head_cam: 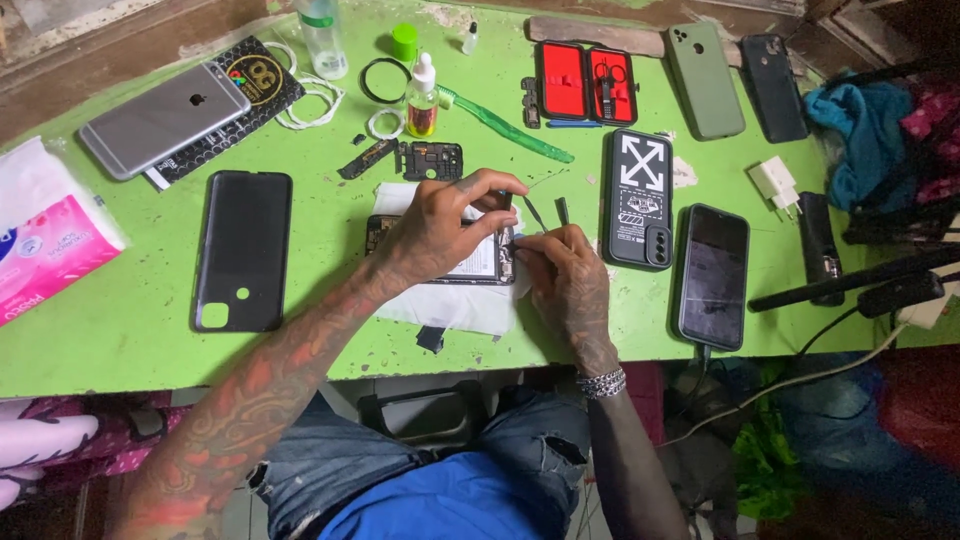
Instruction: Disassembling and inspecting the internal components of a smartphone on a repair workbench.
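An opened phone [478,266] with its back removed lies on a white cloth [455,305] at the middle of the green table [120,340]. My left hand [440,228] rests on top of it, fingers pressing down on its upper edge. My right hand [568,285] sits at the phone's right end, fingers pinched on a thin metal tool [537,214] that points at that end. The phone's middle is hidden under my left hand.
A black back cover [243,248] lies left, a silver phone [163,118] and tissue pack [45,235] farther left. Right are a patterned case [640,197], a dark phone [712,275], a charger plug [776,184]. Behind: red tool kit [584,83], green toothbrush [505,127], dropper bottle [422,97], small parts [432,160].
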